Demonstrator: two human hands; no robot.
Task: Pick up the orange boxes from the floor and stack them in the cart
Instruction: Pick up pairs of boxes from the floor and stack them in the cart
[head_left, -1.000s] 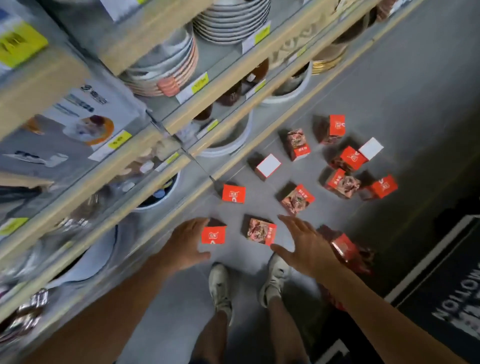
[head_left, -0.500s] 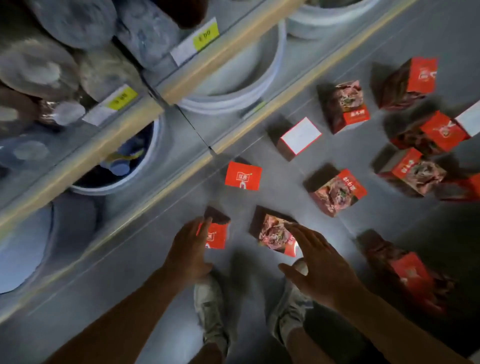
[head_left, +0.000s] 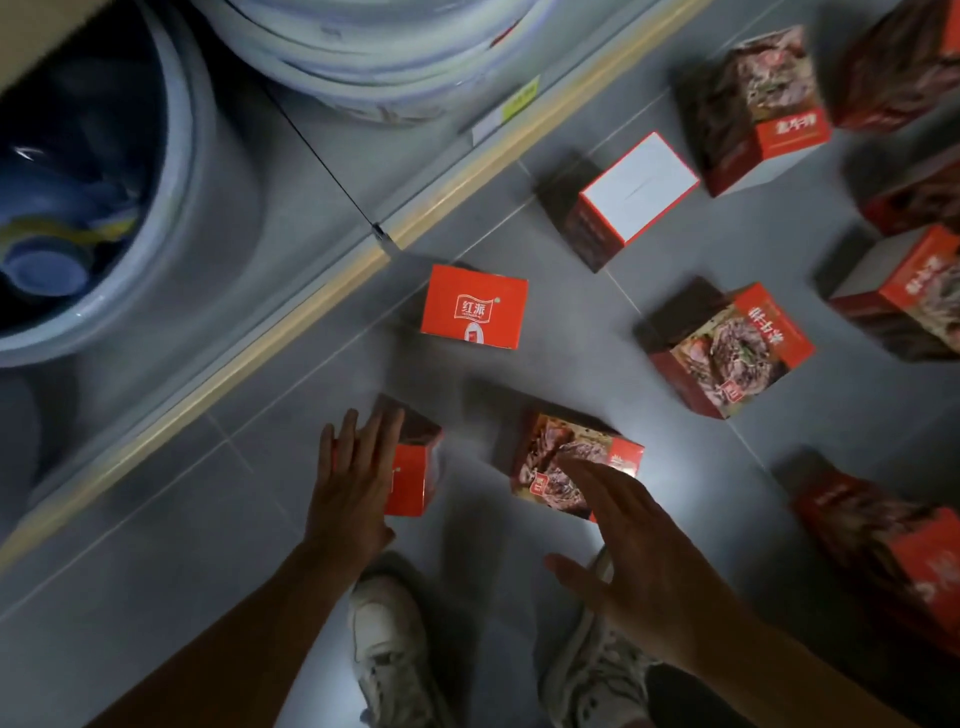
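— Orange boxes (head_left: 475, 306) on the floor?
— Ten counted, three of them cut by the right edge of the view.
— Split by top face?
— One white top (head_left: 641, 182), two plain orange with a logo, the rest printed with a food photo or too dark to tell.
— Grips?
— Two: left grip (head_left: 353, 483), right grip (head_left: 631, 551).
— Shoes?
— Two, a left shoe (head_left: 387, 654) and a right shoe (head_left: 597, 675).
— On the shelf?
— Two round basins, one (head_left: 176, 171) at left, one (head_left: 374, 57) at top. One yellow price label (head_left: 519, 98).

Orange boxes (head_left: 474, 306), food-photo sides; grey floor (head_left: 260, 519); white shoes (head_left: 387, 654).
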